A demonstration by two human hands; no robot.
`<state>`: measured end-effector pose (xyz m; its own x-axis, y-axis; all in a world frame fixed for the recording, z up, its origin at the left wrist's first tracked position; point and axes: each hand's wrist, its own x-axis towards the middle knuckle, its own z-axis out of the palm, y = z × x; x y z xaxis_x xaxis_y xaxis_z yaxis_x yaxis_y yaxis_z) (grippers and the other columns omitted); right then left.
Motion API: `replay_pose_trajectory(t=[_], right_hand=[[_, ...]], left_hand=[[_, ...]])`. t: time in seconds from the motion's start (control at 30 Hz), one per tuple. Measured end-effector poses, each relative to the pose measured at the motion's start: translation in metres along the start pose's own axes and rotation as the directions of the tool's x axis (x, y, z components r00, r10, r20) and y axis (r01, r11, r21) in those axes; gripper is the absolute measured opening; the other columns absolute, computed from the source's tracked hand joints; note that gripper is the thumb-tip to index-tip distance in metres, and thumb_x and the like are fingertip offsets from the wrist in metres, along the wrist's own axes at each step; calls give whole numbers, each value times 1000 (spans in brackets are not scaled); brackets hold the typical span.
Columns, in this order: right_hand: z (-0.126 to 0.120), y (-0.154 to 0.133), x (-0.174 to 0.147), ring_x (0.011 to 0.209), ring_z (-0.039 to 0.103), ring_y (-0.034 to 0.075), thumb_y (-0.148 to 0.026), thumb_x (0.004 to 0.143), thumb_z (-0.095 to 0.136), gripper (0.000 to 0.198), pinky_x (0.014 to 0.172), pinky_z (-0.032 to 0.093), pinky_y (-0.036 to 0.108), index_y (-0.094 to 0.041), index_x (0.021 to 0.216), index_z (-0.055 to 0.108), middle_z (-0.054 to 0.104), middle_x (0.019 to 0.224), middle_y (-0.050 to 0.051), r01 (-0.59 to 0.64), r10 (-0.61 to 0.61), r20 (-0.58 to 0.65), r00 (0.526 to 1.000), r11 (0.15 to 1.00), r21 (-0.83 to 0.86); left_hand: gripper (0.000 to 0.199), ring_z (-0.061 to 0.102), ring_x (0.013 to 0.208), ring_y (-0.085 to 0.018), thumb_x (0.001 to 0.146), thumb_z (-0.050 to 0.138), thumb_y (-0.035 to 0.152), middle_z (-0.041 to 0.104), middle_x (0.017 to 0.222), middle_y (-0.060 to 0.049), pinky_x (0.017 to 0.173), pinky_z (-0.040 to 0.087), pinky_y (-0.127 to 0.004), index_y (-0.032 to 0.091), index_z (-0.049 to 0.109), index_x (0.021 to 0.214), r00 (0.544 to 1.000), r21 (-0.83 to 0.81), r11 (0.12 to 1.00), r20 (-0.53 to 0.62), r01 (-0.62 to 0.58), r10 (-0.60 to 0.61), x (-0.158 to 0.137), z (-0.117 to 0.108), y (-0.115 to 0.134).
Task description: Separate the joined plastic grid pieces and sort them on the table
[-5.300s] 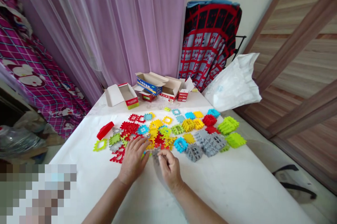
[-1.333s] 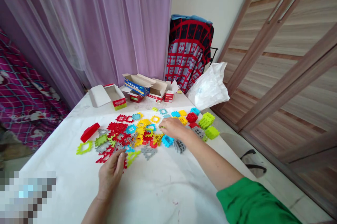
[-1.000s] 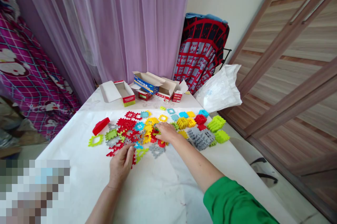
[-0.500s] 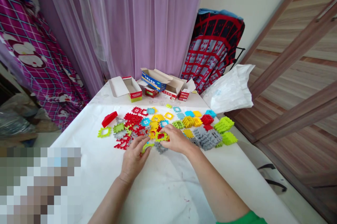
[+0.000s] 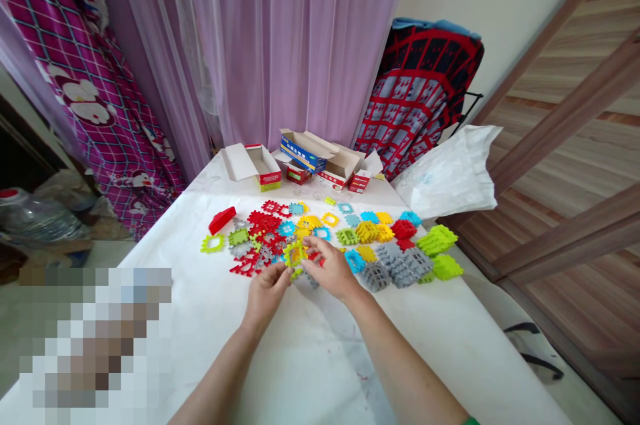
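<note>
Between my hands is a lime-green toothed plastic building tile (image 5: 295, 254) with an open middle, raised a little over the pile. My left hand (image 5: 270, 288) pinches at its lower edge with thumb and forefinger. Curled at its right side, my right hand (image 5: 331, 270) grips it between thumb and fingers. Another bit of lime green shows just below the tile, partly hidden by the fingers. Behind and to the left lie mixed loose tiles, among them red tiles (image 5: 265, 224), a yellow tile (image 5: 309, 222) and a blue tile (image 5: 287, 228).
Sorted stacks stand to the right: grey tiles (image 5: 400, 264), lime tiles (image 5: 440, 238), red tiles (image 5: 404, 229) and yellow tiles (image 5: 367, 232). A red block (image 5: 222, 219) lies at the left. Opened cardboard boxes (image 5: 270, 180) line the back beside a white bag (image 5: 445, 172).
My hands have come closer together, and the lime-green tile has turned and shifted left between them. The view has swung slightly left, uncovering a blue tile right of my right hand.
</note>
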<state>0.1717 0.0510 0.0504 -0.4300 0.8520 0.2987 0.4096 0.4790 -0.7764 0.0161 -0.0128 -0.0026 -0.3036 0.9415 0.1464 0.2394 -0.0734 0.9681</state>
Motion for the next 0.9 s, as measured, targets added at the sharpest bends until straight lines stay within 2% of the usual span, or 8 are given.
replay_pose_trajectory(t=[0.1, 0.2, 0.4, 0.5, 0.67, 0.8, 0.9], right_hand=[[4, 6, -1, 86, 66, 17, -25, 80, 55, 31, 76, 54, 31, -21, 109, 65, 70, 106, 6, -58, 59, -69, 996, 998, 22], [8, 8, -1, 80, 67, 17, -32, 82, 55, 23, 76, 54, 31, -21, 97, 69, 73, 91, 4, -101, 107, -72, 992, 992, 78], [18, 10, -3, 62, 61, 14, -35, 77, 58, 21, 59, 51, 25, -19, 86, 69, 70, 71, 0, -162, 176, -41, 983, 956, 243], [17, 11, -5, 63, 61, 14, -35, 78, 57, 23, 59, 50, 25, -18, 87, 70, 70, 73, 1, -179, 202, -59, 977, 945, 275], [3, 5, -6, 77, 64, 17, -31, 81, 54, 23, 72, 51, 29, -20, 90, 73, 73, 86, 4, -117, 126, -61, 990, 985, 125], [-3, 0, -3, 86, 65, 18, -25, 82, 54, 20, 79, 50, 30, -22, 88, 73, 73, 90, 4, -62, 62, -20, 998, 998, 4], [0, 0, -4, 80, 65, 17, -27, 83, 52, 24, 74, 52, 29, -21, 97, 71, 73, 90, 4, -96, 98, -43, 994, 995, 36]], left_hand=[[46, 46, 39, -7, 69, 65, 60, 64, 56, 0, 36, 33, -18, 16, 66, 80, 972, -208, 949, 39, 236, -234, 2, -3, 8], [51, 35, 34, -4, 62, 69, 63, 61, 53, 2, 34, 27, -17, 15, 66, 79, 949, -272, 911, 44, 311, -311, 2, -6, 15], [49, 34, 35, -3, 63, 69, 62, 60, 53, 2, 36, 26, -16, 15, 64, 77, 951, -298, 903, 106, 308, -290, 1, -8, 22], [48, 34, 35, -3, 65, 67, 61, 60, 53, 3, 36, 25, -17, 15, 62, 76, 952, -290, 910, 163, 297, -259, -1, -9, 25], [58, 35, 34, -4, 67, 64, 62, 61, 54, 5, 35, 28, -17, 17, 62, 102, 957, -277, 916, 109, 290, -270, 0, -11, 28], [52, 37, 35, -5, 63, 66, 62, 55, 47, 6, 35, 26, -17, 16, 64, 88, 949, -206, 928, 119, 311, -292, 1, -11, 25], [48, 39, 35, -5, 64, 65, 62, 54, 47, 6, 36, 25, -17, 18, 63, 82, 937, -196, 921, 174, 336, -304, 1, -11, 24]])
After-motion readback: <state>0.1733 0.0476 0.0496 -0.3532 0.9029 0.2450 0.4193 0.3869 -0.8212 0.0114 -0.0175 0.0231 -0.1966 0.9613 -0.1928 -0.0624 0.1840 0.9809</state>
